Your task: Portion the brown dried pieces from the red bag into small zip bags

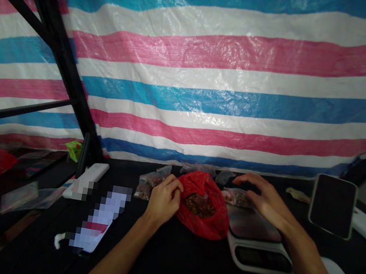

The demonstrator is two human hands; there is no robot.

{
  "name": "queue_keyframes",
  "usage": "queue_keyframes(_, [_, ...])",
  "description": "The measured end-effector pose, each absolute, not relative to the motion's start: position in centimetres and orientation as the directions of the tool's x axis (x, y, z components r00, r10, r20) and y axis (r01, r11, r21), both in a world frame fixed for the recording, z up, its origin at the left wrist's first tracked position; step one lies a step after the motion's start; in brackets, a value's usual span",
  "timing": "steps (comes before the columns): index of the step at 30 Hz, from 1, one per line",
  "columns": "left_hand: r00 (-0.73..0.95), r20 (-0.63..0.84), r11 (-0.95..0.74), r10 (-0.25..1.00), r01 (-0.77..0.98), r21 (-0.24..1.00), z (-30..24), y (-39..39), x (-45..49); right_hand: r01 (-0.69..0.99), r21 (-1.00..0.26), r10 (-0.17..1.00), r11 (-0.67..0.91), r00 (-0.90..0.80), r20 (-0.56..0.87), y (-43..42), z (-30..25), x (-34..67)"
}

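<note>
1. Two hands flank the scale (255, 229): the left hand (163, 199) seems to pinch the rim of the red bag (204, 228) between its fingers; a slip could fold the mouth over the brown pieces (201, 206).
2. That bag sits open on the bench (181, 270), just left of the scale; leaning against it could skew a reading.
3. The right hand (268, 202) has its fingers spread, curved by a packet (238, 197); contact is unclear, but a brush could shift it.
</note>
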State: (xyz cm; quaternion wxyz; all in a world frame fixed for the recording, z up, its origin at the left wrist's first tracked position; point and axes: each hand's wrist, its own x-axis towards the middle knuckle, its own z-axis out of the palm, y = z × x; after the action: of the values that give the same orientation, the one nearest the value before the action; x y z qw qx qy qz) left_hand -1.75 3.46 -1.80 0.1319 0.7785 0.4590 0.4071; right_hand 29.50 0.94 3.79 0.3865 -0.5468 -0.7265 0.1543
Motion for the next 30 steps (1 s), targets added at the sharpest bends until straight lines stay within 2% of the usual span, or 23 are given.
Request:
queue_keyframes(12, [0.263,0.516,-0.550,0.815,0.630,0.548,-1.6,3.2,-1.7,0.682,-0.631,0.909,0.369,-0.126,0.396,1.0,3.3,29.7])
queue_keyframes(16, [0.257,0.523,-0.550,0.813,0.634,0.543,-1.6,3.3,-1.7,0.674,-0.637,0.919,0.376,-0.181,0.350,1.1,2.8,29.8])
queue_keyframes(21, [0.255,0.526,-0.550,0.811,0.639,0.537,-1.6,3.3,-1.7,0.746,-0.598,0.954,0.294,-0.187,0.236,1.3,2.2,30.0])
queue_keyframes(30, [0.256,0.526,-0.549,0.811,0.645,0.533,-1.6,3.3,-1.7,0.799,-0.533,0.959,0.278,-0.196,0.206,1.3,1.8,30.0])
